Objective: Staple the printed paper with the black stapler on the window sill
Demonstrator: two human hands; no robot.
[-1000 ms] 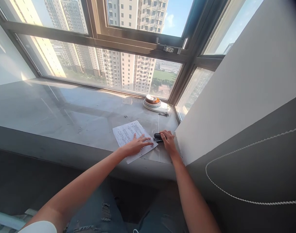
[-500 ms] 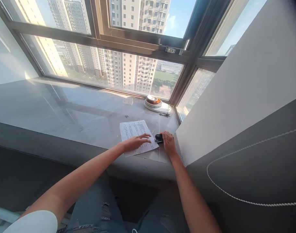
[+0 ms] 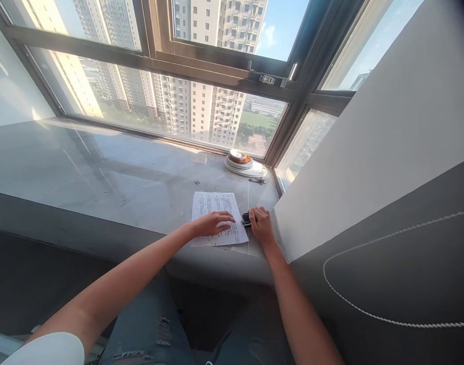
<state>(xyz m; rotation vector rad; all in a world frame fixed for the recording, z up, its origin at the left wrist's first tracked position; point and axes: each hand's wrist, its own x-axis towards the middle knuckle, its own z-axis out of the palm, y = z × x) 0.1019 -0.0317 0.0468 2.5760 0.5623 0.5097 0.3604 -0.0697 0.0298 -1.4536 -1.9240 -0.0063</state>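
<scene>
A printed sheet of paper [image 3: 204, 204] lies on the grey stone windowsill, and part of it is hidden under my left hand [image 3: 214, 224]. That hand rests palm down over the sheet with its fingers stretched out. At the sheet's right edge is a small black stapler [image 3: 246, 219], its front end towards the paper. My right hand [image 3: 260, 223] is wrapped over the stapler's rear and hides most of it. Whether the paper's edge sits inside the stapler's jaws I cannot tell.
A stack of plates or round lids [image 3: 239, 161] stands in the window corner, with a bunch of keys [image 3: 258, 181] before it. Small bits [image 3: 197, 182] lie beyond the paper. A slanting wall [image 3: 331, 177] bounds the right side, where a beaded cord [image 3: 353, 303] hangs.
The paper has turned clockwise, its far edge shifting to the right. My left hand's fingers have drawn closer together on it. My right hand has moved slightly left over the stapler.
</scene>
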